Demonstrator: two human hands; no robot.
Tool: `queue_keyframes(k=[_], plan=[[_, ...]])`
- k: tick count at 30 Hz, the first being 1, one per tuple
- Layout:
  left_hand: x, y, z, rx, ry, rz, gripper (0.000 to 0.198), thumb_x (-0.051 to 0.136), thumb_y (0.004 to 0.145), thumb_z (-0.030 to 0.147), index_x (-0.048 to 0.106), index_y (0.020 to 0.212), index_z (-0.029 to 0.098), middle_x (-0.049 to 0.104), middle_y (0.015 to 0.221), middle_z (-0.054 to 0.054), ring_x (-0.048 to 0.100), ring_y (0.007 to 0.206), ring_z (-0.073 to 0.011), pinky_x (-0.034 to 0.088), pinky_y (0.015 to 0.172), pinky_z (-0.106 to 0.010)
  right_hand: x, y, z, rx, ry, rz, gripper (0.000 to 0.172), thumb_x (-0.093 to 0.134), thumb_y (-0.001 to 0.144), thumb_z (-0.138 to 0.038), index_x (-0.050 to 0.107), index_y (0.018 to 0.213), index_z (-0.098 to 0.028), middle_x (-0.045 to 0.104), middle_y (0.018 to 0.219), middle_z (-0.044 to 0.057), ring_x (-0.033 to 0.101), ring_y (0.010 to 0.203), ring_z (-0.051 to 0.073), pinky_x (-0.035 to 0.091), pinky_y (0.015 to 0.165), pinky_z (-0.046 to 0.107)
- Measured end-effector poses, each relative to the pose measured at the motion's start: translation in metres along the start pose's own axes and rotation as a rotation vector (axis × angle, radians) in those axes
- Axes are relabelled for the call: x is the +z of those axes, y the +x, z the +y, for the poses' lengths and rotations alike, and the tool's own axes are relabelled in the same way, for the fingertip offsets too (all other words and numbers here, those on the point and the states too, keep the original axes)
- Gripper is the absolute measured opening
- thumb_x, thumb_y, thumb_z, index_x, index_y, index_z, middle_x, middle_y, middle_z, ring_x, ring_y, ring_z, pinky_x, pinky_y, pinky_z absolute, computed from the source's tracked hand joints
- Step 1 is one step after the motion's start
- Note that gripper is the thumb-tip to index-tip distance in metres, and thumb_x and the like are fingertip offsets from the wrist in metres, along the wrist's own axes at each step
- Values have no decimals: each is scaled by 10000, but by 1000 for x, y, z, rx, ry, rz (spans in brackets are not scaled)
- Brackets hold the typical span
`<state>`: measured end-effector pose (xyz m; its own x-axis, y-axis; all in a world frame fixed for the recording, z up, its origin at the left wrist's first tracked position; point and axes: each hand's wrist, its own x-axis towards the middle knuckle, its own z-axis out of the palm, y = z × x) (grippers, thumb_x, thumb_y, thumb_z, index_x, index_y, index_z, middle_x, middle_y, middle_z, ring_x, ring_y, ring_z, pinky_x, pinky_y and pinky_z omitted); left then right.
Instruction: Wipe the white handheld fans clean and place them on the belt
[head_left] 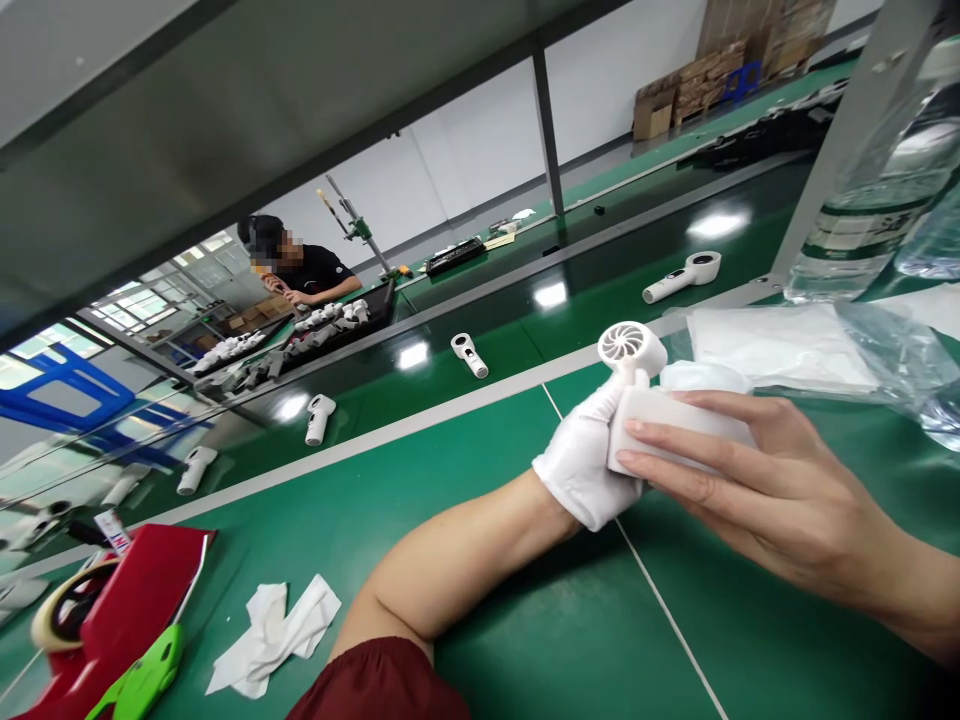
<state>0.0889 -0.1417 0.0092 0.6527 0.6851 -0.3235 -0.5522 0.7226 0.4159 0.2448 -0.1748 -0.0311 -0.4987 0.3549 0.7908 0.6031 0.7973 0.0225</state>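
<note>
My left hand (pixel 589 455), in a white glove, is closed around the handle of a white handheld fan (pixel 632 345). The fan's round, slotted head points up above my fingers. My bare right hand (pixel 780 480) grips a white block (pixel 675 430) that looks like a sponge. This block is pressed up against the gloved hand and covers much of the fan's handle. Just behind it, a pale round-edged thing (pixel 705 377) shows in part; I cannot make out what it is.
More handheld fans (pixel 470 355) lie along the dark green belt (pixel 525 330). Water bottles (pixel 862 220) and plastic bags (pixel 787 345) stand right. Lower left are crumpled wipes (pixel 274 635), a red tape dispenser (pixel 127 600) and a green tool (pixel 146 680). A co-worker (pixel 300 265) sits beyond.
</note>
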Motion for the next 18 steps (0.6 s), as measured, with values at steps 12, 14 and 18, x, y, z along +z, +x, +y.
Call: queue_keyframes(k=[12,14,18], plan=[[6,-2,3,151,59,91,500,322,990,427,677,849,105,638,746,-72,589,666,-133,480,581,-218,-6,-3,12,-11,-34,51,691,651,774,-91,442,1397,-305,635,1248,30,514,1199,345,462,920,533],[7,-3,-1,141,72,117,508,320,988,445,697,839,137,667,810,-70,597,753,-148,493,665,-224,-5,-1,7,-41,-19,58,655,640,782,-93,465,1380,-293,640,1242,23,501,1207,336,459,917,521],[4,-2,3,111,41,118,539,300,983,491,672,845,126,628,778,-62,577,711,-142,492,667,-235,-3,-3,6,-65,-46,17,568,608,810,-115,516,1336,-308,639,1247,-3,492,1220,318,439,916,498]])
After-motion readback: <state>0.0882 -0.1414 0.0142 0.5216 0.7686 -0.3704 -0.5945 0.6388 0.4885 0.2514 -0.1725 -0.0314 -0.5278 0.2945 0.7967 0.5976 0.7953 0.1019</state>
